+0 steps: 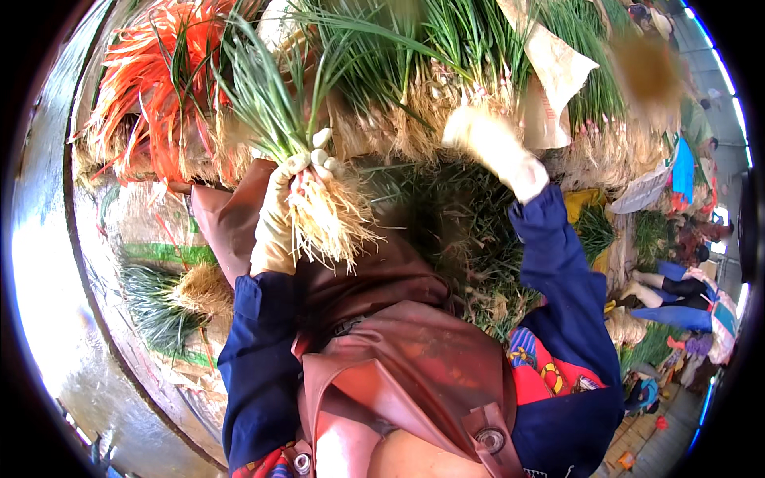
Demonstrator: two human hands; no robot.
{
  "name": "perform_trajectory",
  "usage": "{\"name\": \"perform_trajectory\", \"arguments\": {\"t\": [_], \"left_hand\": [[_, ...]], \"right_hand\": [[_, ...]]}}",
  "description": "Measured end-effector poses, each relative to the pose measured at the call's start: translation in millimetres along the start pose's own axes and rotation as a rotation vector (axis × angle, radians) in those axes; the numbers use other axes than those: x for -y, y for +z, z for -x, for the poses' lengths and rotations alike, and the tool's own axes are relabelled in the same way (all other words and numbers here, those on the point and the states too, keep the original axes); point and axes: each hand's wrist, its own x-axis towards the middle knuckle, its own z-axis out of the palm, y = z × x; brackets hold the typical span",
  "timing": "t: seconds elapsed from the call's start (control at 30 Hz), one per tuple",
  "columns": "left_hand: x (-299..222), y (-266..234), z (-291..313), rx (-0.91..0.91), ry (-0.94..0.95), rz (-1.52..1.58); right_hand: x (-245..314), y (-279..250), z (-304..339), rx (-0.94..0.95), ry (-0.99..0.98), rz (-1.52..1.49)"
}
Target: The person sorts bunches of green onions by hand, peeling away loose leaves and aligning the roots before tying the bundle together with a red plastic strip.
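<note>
My left hand, in a pale glove, is closed round a bunch of spring onions. Its green leaves point up and away, and its pale tangled roots hang toward me over my lap. My right hand, gloved too, reaches forward to the roots of a long row of spring onions at the far side. Motion smears its fingers, so I cannot see whether they grip anything.
Orange-red strips lie in a heap at the far left. Loose green leaves litter the ground before me. Another spring onion bunch rests to my left. A brown apron covers my lap. Other people work at the right.
</note>
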Motion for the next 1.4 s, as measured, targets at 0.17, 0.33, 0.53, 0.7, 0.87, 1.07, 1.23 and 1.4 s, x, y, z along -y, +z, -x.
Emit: {"name": "perform_trajectory", "arguments": {"t": [0.17,0.33,0.53,0.7,0.87,1.07,1.23,1.4], "left_hand": [[21.9,-22.8,-19.9,-0.009,-0.073,-0.04],[40.5,-7.4,-8.4,-0.06,0.089,-0.191],[51.7,-3.5,-16.0,-0.192,-0.088,0.001],[52.2,-27.1,-11.6,-0.078,-0.045,-0.043],[43.1,-40.1,-8.3,-0.175,-0.032,-0.131],[14.9,-29.6,22.2,-0.117,-0.021,-0.063],[23.5,-6.0,12.3,-0.168,0.011,-0.092],[2.3,10.7,35.7,-0.144,0.023,-0.177]], "right_hand": [[24.3,-25.9,-66.4,-0.556,0.048,1.223],[59.1,1.6,-49.0,0.07,0.035,-0.392],[79.0,94.0,-33.1,0.275,0.042,-0.962],[80.3,111.7,-45.5,0.281,0.148,-1.147],[53.2,122.9,-55.5,-0.129,-0.216,-0.086],[38.1,71.7,-20.7,0.114,0.13,0.54],[49.4,70.7,-80.0,-0.395,-0.204,0.407],[94.9,99.0,-56.9,0.581,-0.152,0.926]]}}
